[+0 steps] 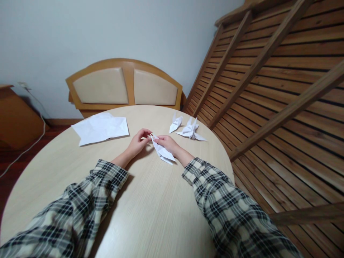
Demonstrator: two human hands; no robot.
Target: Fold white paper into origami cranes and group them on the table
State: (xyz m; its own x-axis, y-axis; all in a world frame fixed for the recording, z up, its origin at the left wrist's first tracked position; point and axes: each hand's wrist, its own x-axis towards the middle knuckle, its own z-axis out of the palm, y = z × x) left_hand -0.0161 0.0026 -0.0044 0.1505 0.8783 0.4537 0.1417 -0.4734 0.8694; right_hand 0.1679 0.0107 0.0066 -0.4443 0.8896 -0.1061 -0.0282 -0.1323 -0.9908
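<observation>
Pinching the white pointed folded-paper piece (164, 153) toward one o'clock over the pale round wood-grained table (150, 208), the right hand (170, 144) has likely light, crease-prone layers, best gripped at thick folds, while the left hand (136, 144) narrows its fingers at the eleven-o'clock tip, whether gripping I can't tell.

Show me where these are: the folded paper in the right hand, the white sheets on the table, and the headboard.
Folded paper (163, 151): head view, middle of its folded body.
White sheets (101, 129): head view, middle of their upper surface.
Headboard (130, 85): head view, wooden strip between the two pale panels.
</observation>
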